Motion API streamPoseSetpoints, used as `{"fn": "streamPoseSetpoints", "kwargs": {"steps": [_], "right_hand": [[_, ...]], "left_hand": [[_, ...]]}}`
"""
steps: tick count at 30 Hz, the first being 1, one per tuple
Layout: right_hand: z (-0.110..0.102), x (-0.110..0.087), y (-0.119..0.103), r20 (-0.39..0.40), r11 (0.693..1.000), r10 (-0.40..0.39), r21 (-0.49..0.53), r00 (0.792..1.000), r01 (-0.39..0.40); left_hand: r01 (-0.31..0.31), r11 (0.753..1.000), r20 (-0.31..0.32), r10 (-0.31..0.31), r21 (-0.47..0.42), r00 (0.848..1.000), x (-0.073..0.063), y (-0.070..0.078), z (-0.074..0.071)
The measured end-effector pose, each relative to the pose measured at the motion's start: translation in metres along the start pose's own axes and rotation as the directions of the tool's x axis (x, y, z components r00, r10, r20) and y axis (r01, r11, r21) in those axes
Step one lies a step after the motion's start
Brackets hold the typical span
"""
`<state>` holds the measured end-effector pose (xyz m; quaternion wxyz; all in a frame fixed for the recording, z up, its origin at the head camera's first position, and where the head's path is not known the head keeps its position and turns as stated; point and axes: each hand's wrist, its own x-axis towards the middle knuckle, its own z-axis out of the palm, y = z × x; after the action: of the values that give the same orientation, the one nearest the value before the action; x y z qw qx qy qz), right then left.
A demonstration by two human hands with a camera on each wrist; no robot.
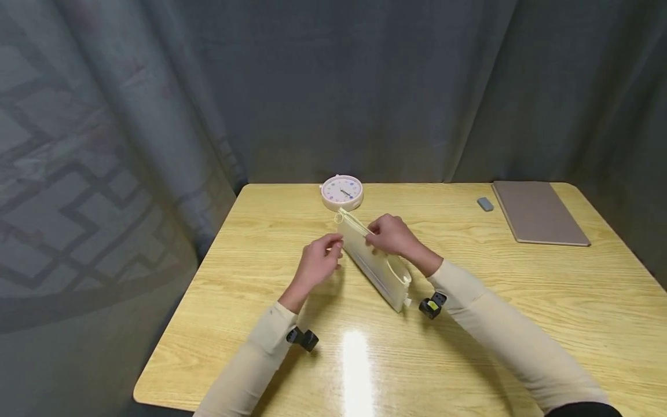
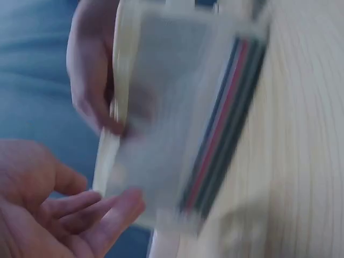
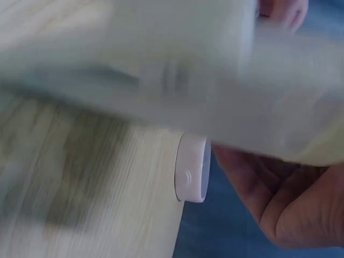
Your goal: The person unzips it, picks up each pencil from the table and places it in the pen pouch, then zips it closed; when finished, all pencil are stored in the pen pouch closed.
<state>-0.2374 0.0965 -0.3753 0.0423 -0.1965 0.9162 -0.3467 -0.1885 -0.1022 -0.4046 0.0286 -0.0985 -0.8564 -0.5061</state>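
A pale, see-through zip pencil case point(image 1: 377, 271) stands tilted over the middle of the table, its zip edge uppermost. My right hand point(image 1: 393, 236) pinches it by that upper edge, thumb and fingers on either side. Close to its far left end is my left hand point(image 1: 319, 260), fingers loosely extended and fingertips right at the case's side. In the left wrist view, several slim dark and red sticks point(image 2: 220, 126) show through the bottom of the case. The right wrist view is blurred, with the case filling its upper half.
Just beyond the case, a round white clock point(image 1: 341, 191) lies face up near the table's back edge. Over at the back right are a small blue-grey block point(image 1: 485, 204) and a brownish flat notebook point(image 1: 539, 211). Dark curtains point(image 1: 354, 87) hang behind the wooden table point(image 1: 234, 278).
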Motion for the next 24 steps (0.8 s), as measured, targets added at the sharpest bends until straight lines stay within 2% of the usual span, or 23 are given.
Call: {"fn": "streamPoseSetpoints", "kwargs": {"steps": [3, 5, 8, 11, 14, 19, 22, 24], "right_hand": [[-0.003, -0.006, 0.002, 0.053, 0.999, -0.043, -0.011, 0.998, 0.044], [-0.004, -0.01, 0.002, 0.085, 0.997, -0.073, -0.008, 0.994, 0.074], [-0.006, -0.013, 0.002, 0.122, 0.994, -0.113, 0.002, 0.986, 0.114], [-0.008, -0.014, 0.001, 0.144, 0.991, -0.132, 0.01, 0.981, 0.132], [-0.011, -0.015, 0.001, 0.153, 0.987, -0.162, 0.0, 0.975, 0.164], [-0.013, -0.017, 0.004, 0.153, 0.982, -0.169, -0.061, 0.974, 0.18], [-0.011, -0.019, 0.004, 0.108, 0.974, -0.162, -0.145, 0.981, 0.177], [-0.009, -0.022, 0.003, 0.045, 0.962, -0.17, -0.21, 0.984, 0.176]], "left_hand": [[-0.01, 0.997, -0.124, 0.019, 0.07, 0.992, 0.005, -0.011, -0.01], [-0.01, 0.993, -0.16, 0.028, 0.115, 0.987, 0.008, -0.016, -0.015], [-0.04, 0.989, -0.153, 0.062, 0.142, 0.986, 0.01, -0.021, -0.016], [-0.082, 0.988, -0.134, 0.099, 0.131, 0.986, 0.011, -0.021, -0.014], [-0.109, 0.985, -0.143, 0.128, 0.132, 0.982, 0.012, -0.02, -0.012], [-0.14, 0.978, -0.158, 0.164, 0.157, 0.974, 0.013, -0.021, -0.011], [-0.143, 0.974, -0.161, 0.171, 0.174, 0.972, 0.012, -0.021, -0.01], [-0.134, 0.976, -0.163, 0.163, 0.171, 0.973, 0.012, -0.021, -0.009]]}}
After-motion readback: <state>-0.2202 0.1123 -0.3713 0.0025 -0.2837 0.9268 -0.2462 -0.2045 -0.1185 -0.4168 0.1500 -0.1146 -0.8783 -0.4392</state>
